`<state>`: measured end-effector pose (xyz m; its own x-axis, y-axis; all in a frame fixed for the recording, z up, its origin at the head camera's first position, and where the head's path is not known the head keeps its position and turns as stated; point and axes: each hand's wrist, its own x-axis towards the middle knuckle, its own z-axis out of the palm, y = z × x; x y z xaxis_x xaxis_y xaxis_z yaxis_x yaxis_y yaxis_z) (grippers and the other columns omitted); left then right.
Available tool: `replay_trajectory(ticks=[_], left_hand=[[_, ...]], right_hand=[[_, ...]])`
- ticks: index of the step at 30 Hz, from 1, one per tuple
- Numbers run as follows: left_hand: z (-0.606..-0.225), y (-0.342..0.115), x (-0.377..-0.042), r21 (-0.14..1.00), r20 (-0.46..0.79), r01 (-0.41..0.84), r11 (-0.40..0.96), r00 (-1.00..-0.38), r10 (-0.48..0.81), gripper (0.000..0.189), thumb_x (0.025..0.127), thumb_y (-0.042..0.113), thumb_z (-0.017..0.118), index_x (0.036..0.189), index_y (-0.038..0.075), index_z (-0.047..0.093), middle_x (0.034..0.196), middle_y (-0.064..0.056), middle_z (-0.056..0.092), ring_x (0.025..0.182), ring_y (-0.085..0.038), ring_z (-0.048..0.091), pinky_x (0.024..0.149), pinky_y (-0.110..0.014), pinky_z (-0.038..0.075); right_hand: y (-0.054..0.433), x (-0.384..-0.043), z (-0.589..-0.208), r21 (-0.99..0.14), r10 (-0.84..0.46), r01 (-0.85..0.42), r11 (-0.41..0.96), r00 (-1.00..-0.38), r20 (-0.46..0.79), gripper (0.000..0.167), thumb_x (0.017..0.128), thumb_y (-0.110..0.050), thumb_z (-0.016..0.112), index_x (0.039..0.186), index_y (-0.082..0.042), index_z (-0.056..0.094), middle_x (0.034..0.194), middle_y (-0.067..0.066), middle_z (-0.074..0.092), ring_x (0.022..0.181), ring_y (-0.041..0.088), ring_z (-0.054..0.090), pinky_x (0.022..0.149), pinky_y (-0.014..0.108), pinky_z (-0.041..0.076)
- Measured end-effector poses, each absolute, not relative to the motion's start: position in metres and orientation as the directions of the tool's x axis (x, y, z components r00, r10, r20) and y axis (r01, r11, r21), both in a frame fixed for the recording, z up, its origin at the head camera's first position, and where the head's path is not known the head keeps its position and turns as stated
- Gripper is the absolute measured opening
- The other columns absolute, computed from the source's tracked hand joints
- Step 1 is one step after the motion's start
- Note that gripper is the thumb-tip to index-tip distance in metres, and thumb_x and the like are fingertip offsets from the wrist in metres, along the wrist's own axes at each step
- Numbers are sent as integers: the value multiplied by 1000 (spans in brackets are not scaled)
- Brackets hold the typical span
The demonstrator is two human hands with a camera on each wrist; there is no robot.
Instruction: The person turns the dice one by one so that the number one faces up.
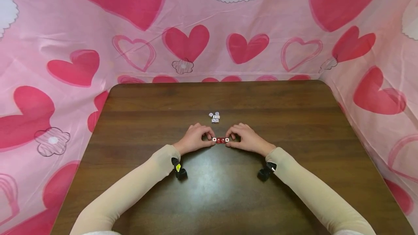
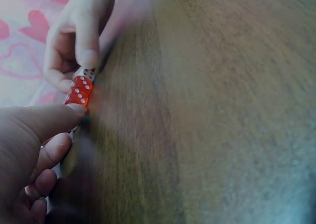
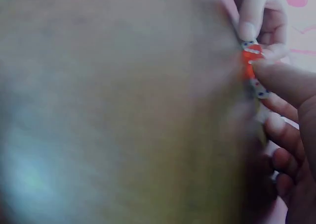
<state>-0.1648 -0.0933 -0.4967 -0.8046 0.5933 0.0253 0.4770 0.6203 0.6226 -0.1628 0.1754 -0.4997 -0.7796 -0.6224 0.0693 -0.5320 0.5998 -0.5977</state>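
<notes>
Two red dice (image 1: 220, 140) sit side by side in a short row, with a left white die (image 1: 214, 139) and a right white die (image 1: 227, 140) at its ends. My left hand (image 1: 196, 139) pinches the left end between thumb and fingers. At the opposite end, my right hand (image 1: 249, 139) pinches the right white die the same way. In the left wrist view the red dice (image 2: 79, 93) show white pips, and my left thumb (image 2: 54, 119) covers the near end of the row. The right wrist view is blurred, with the row close over the table.
Several white dice (image 1: 215, 117) lie in a small cluster just beyond the hands on the brown wooden table (image 1: 215, 206). Pink cloth with hearts (image 1: 186, 42) hangs along the table's back and sides. A black wrist camera (image 1: 180, 173) is strapped to each sleeve.
</notes>
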Motion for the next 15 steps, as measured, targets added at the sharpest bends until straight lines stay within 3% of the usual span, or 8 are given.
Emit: replay_trajectory(ticks=[6, 15], left_hand=[[-498, -91, -165, 613, 40, 490, 620, -802, 595, 16, 89, 29, 84, 98, 22, 73, 83, 16, 67, 86, -12, 49, 84, -37, 34], [-499, -92, -164, 621, 45, 484, 617, -808, 588, 16, 89, 30, 84, 98, 23, 73, 84, 15, 66, 86, -13, 49, 83, -37, 33]], right_hand=[[178, -176, -491, -685, -580, -443, 579, -814, 37, 9, 101, -23, 71, 106, -16, 72, 85, -8, 66, 77, 10, 57, 73, 32, 49], [168, -207, -495, -686, -472, -384, 617, -879, 68, 8, 101, -17, 70, 106, -12, 71, 86, -2, 68, 79, 14, 60, 76, 35, 51]])
